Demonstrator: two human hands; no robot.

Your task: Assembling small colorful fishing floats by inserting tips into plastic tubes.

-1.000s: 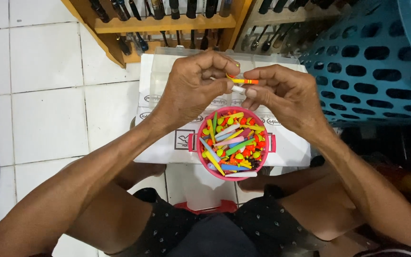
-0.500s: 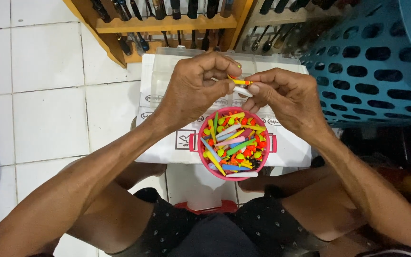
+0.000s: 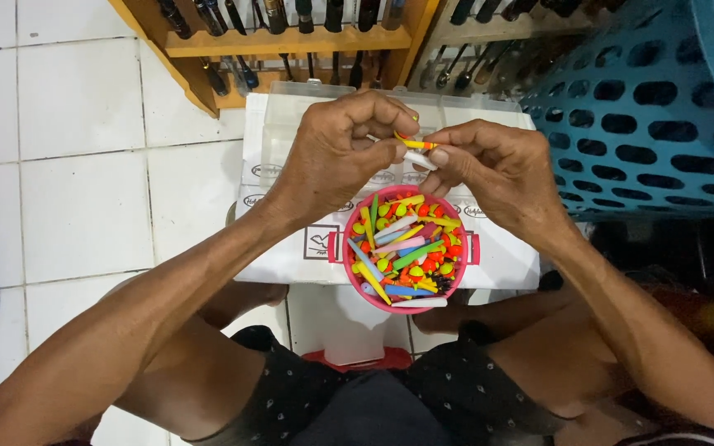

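Right now both hands meet over a pink bowl (image 3: 405, 248). The left hand (image 3: 336, 157) and the right hand (image 3: 497, 169) pinch a little stick (image 3: 416, 144) between their fingertips. It is thin, yellow and orange. A small white bit (image 3: 420, 159) sits just under it, at the thumbs. Both hands are closed tight on the stick, one at each end.

The stick looks very light and stiff, maybe plastic or foam. It seems smooth and easy to drop, so a soft pinch near the ends is best. A hard bend could snap it.

The bowl is full of more sticks in many colors. It stands on a white box (image 3: 291, 206) with a clear lid, near the knees. The floor (image 3: 84, 165) is white tile. A wooden rack (image 3: 291, 41) of dark rods stands behind, and a blue basket (image 3: 654, 124) sits to the right.
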